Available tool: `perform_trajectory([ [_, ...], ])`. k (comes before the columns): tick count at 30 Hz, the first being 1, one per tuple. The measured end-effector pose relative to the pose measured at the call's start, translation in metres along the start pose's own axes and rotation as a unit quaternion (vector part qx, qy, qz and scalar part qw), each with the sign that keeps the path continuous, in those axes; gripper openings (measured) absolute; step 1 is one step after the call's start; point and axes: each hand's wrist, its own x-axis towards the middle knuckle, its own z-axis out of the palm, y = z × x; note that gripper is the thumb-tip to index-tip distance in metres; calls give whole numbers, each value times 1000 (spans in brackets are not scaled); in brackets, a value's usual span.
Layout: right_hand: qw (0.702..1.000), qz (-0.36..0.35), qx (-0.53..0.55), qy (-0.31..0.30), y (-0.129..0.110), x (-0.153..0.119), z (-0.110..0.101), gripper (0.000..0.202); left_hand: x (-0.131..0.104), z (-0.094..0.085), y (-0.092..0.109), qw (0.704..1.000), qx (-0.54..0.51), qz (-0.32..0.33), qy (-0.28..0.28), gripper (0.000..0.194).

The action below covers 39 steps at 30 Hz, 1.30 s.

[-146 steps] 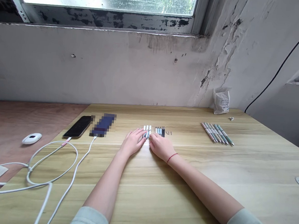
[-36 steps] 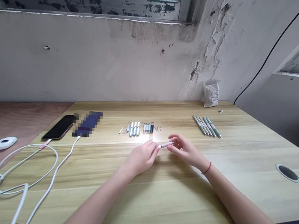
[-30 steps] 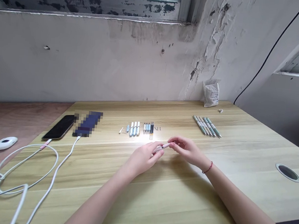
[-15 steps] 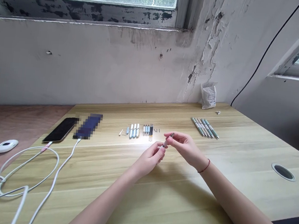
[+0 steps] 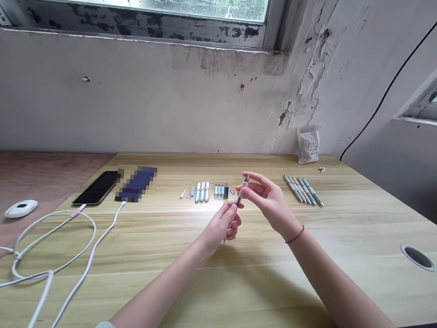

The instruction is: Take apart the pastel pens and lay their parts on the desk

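A pen (image 5: 244, 185) stands almost upright between my two hands over the middle of the table. My left hand (image 5: 223, 225) is closed round its lower part, whose end pokes out below the fingers. Thumb and fingers of my right hand (image 5: 264, 197) pinch the pale upper section, with a dark tip showing above. A dark stretch of the pen shows between the hands. Just behind lie white-and-blue pen barrels (image 5: 202, 192), short grip sections (image 5: 219, 191), dark refills (image 5: 226, 192) and tiny parts (image 5: 232, 191).
Several whole pens (image 5: 303, 190) lie in a row at the right, before a white plastic packet (image 5: 308, 145). At the left are a black phone (image 5: 97, 187), a blurred-out blue device (image 5: 137, 184), white cables (image 5: 87, 262) and a white oval gadget (image 5: 21, 209). A cable hole (image 5: 418, 257) is at the right.
The pen has turned more upright, and my right hand has risen slightly with the upper section. A longer dark stretch shows between the hands. The camera view has shifted a little.
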Motion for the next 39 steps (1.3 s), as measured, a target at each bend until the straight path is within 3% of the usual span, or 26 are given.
perform_trajectory([
  [7,997,-75,-35,-3,-16,3,-3,40,1,-2,-3,1000,-19,12,-2,25],
  [15,987,-133,-32,82,-21,10,-7,35,1,-2,-6,999,-22,24,2,24],
  [18,986,-114,-10,118,-13,12,-13,39,1,-2,-4,998,-44,42,21,22],
  [22,990,-28,-2,137,8,14,-23,43,2,-8,4,992,-71,75,76,24],
  [26,993,55,-43,93,29,15,-29,33,6,-26,10,980,-76,112,146,22],
  [31,991,104,-78,14,47,15,-23,45,12,-51,15,959,-93,144,227,20],
  [35,985,86,-147,-35,57,19,-13,46,14,-61,15,950,-108,152,249,20],
  [39,954,3,-287,-91,67,28,-3,36,15,-64,13,946,-121,158,254,21],
])
